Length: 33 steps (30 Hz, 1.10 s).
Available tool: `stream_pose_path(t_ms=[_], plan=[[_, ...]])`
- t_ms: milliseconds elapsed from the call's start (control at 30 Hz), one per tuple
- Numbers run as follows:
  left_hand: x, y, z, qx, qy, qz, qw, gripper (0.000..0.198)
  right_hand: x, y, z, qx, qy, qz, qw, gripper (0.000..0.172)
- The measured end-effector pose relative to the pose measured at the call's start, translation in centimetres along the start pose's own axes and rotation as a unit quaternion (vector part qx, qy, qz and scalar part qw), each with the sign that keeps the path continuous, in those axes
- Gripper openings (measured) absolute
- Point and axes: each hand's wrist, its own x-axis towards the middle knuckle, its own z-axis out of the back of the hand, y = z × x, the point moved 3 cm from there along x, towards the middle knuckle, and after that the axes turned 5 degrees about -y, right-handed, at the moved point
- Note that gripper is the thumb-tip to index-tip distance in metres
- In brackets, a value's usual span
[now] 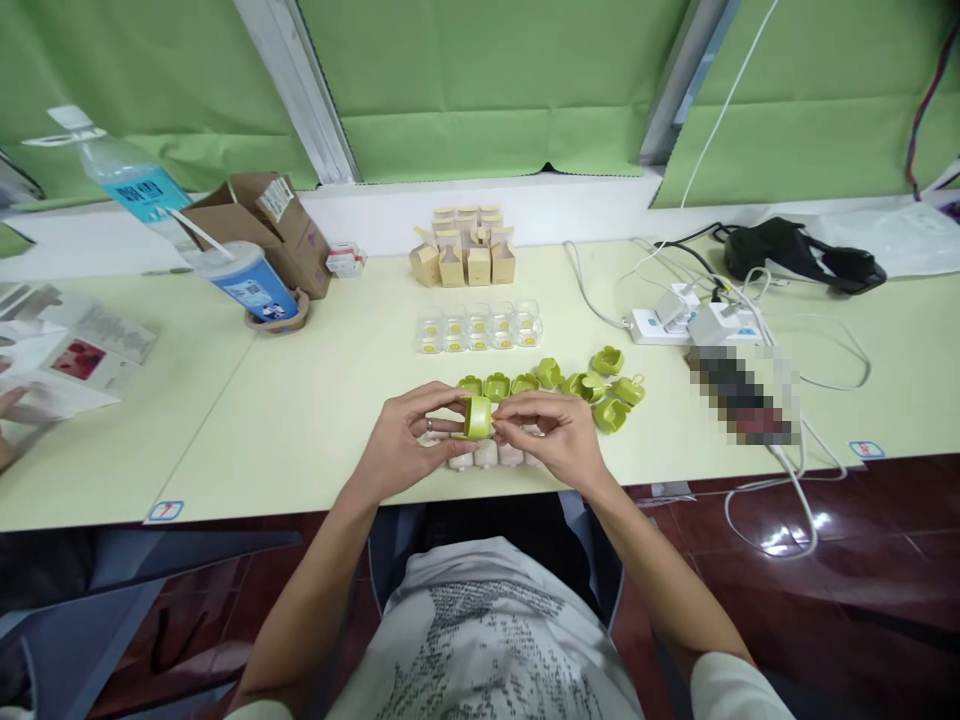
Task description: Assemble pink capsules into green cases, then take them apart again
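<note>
Between the thumb and fingers of my left hand point(401, 440) is a small green plastic cup point(478, 417), tipped on its side above the table. At the cup's right end, my right hand point(551, 430) pinches with thumb and forefinger; what lies in the pinch is too small to make out. Partly hidden under both hands stands a row of small whitish pieces point(486, 453). Several more green cups point(497, 387) line up just behind the hands. Others lie loosely to the right, such as one green cup point(611, 414) beside my right hand.
Behind the cups sit a clear plastic tray point(478, 328) and a group of small cardboard boxes point(478, 265). A power strip point(652, 327) with chargers and cables lies right. Left are a drink cup point(255, 285), a bottle point(135, 180), a carton point(296, 235) and another person's hand point(9, 405).
</note>
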Motion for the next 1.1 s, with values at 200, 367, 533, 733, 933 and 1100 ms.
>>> stream_pose_path(t_ms=[200, 367, 533, 733, 933, 1100], plan=[[0.2, -0.2, -0.9, 0.004, -0.006, 0.019, 1.000, 0.048, 0.0, 0.1, 0.2, 0.069, 0.011, -0.061, 0.996, 0.014], [0.4, -0.3, -1.0, -0.009, 0.000, 0.031, 0.999, 0.056, 0.4, -0.6, 0.2, 0.121, 0.018, -0.109, 0.986, 0.020], [0.2, 0.1, -1.2, -0.001, -0.002, 0.049, 0.999, 0.059, 0.4, -1.5, 0.0, 0.122, -0.029, -0.126, 0.984, 0.030], [0.3, -0.2, -1.5, -0.014, 0.026, 0.055, 0.998, 0.057, 0.1, -0.8, -0.1, 0.114, -0.023, -0.108, 0.987, 0.031], [0.3, -0.2, -1.3, -0.006, 0.038, 0.065, 0.997, 0.056, 0.5, -0.9, 0.1, 0.091, -0.014, -0.071, 0.993, 0.034], [0.3, -0.5, -1.3, 0.004, 0.094, 0.069, 0.993, 0.046, 0.6, -1.4, -0.1, 0.118, 0.073, -0.116, 0.984, 0.048]])
